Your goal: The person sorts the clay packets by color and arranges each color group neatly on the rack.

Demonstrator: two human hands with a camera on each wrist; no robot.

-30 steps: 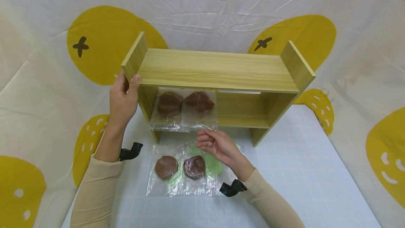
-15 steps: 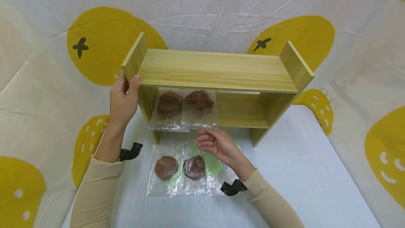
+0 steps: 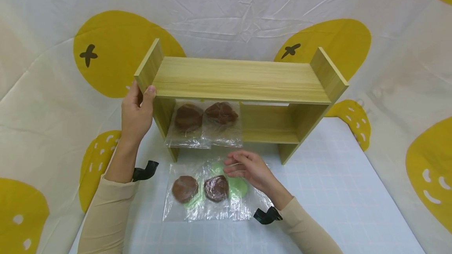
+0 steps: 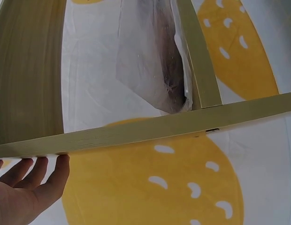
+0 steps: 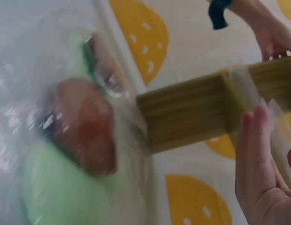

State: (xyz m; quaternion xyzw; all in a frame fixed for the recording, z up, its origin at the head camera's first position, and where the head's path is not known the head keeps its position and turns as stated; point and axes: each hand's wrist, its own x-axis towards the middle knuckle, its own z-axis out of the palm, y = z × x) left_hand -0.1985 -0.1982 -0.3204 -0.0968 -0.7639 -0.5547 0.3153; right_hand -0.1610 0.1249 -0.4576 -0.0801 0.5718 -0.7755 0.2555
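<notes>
My left hand (image 3: 137, 117) grips the left side panel of a small wooden shelf (image 3: 240, 77), thumb at the front; its fingertips touch the panel's edge (image 4: 136, 132) in the left wrist view. Two clear plastic bags with dark brown round pieces, one left (image 3: 188, 117) and one right (image 3: 221, 113), sit side by side on the lower board. My right hand (image 3: 248, 167) hovers with relaxed fingers, holding nothing, above several flat clear bags. Two of these show brown discs, left (image 3: 185, 189) and middle (image 3: 216, 188); a green disc (image 3: 237, 187) shows partly beneath my right hand.
The lower board's bare right half (image 3: 270, 122) lies beside the bags. A pale checked cloth covers the table (image 3: 339, 191). Behind and around hangs a white curtain (image 3: 226, 19) with yellow fruit-like prints. Black bands are on both wrists.
My right hand has moved slightly down and right, away from the shelf's front, and its fingers have spread a little. The left hand keeps its grip on the shelf.
</notes>
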